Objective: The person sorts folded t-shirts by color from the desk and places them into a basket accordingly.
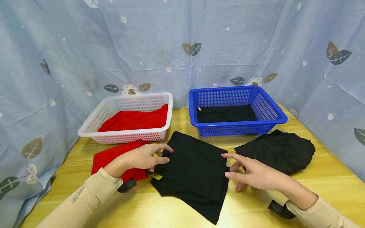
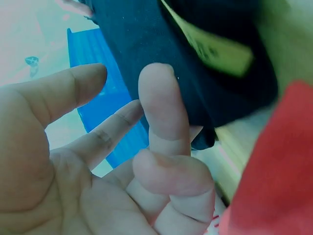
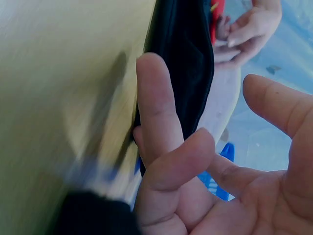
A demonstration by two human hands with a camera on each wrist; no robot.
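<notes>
A folded black garment (image 1: 196, 167) lies on the table between the hands, its lower layers sticking out unevenly at the near edge. A yellow label (image 1: 157, 178) shows at its left side; in the left wrist view the yellow label (image 2: 220, 54) lies against the dark cloth. At the garment's left edge is my left hand (image 1: 148, 156), fingers loosely bent and thumb apart, nothing gripped. My right hand (image 1: 252, 172) is at the opposite edge, index finger reaching to the border. The right wrist view shows its fingers (image 3: 156, 98) relaxed beside the black cloth.
A red cloth (image 1: 114, 156) lies under and beside the left forearm. Behind stand a white basket (image 1: 128, 134) holding red cloth and a blue basket (image 1: 239, 124) holding folded black cloth. A crumpled black cloth (image 1: 280, 152) lies at the right. A patterned curtain (image 1: 159, 41) closes off the back.
</notes>
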